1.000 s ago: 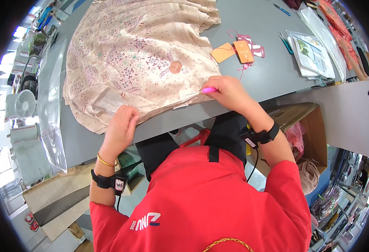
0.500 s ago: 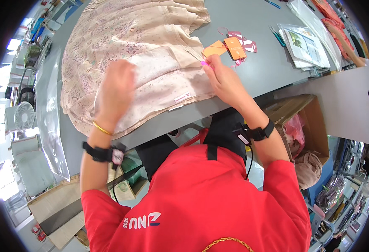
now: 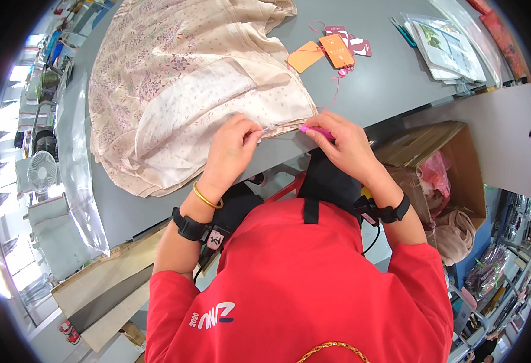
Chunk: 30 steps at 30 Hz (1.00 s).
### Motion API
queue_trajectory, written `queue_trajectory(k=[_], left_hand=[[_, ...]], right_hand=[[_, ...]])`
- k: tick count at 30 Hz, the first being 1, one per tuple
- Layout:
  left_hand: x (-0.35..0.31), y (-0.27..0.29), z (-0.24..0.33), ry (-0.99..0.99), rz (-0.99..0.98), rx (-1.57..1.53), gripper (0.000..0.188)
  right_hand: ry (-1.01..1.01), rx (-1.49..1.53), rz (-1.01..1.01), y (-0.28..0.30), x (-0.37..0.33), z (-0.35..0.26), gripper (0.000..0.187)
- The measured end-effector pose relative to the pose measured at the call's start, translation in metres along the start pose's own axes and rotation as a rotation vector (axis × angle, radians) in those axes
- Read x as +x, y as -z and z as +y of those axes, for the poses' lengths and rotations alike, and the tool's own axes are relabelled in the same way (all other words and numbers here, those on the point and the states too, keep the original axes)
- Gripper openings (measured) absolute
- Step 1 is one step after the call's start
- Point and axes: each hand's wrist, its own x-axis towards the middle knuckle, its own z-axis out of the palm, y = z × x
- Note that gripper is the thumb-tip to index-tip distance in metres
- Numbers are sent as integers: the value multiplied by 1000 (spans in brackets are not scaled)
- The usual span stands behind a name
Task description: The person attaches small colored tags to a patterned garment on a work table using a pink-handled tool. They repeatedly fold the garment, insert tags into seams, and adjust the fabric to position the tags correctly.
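Observation:
A cream garment (image 3: 174, 60) with a small flower print lies over the near edge of the table. My left hand (image 3: 235, 145) is closed in a pinch on the garment's hem, where its white label was visible before. In my right hand (image 3: 347, 145) is a slim tool with a bright pink handle (image 3: 323, 133), its kind unclear. The tool's thin tip points left along the hem toward my left fingers. Beyond my right hand lie orange hang tags (image 3: 338, 51) and maroon tags (image 3: 360, 45), with a pink cord running toward the garment.
Printed sheets in clear plastic (image 3: 443, 48) lie at the table's far right, with teal-handled snips (image 3: 405, 33) beside them. Below the right edge stands a cardboard box (image 3: 462, 145) holding pink plastic and beige cloth. Clear plastic sheeting (image 3: 75, 175) hangs off the table's left side.
My left hand has come right and down onto the hem. My right hand has drawn nearer with the pink-handled tool, away from the tags. The garment's near corner has shifted right.

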Motion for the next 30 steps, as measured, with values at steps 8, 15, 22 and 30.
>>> queue_trajectory(k=[8,15,22,30], left_hand=[[1,3,-13,170,-35,-314,6],[4,5,-9,174,-49,-292,5],[6,8,0,64,-74,-129,7],[34,32,13,101,-306,24,14]], right_hand=[[74,-97,48,-4,-2,6,18],[154,-158,61,-7,0,9,19],[351,-190,73,-20,16,4,21],[419,-175,46,-46,28,3,38]])
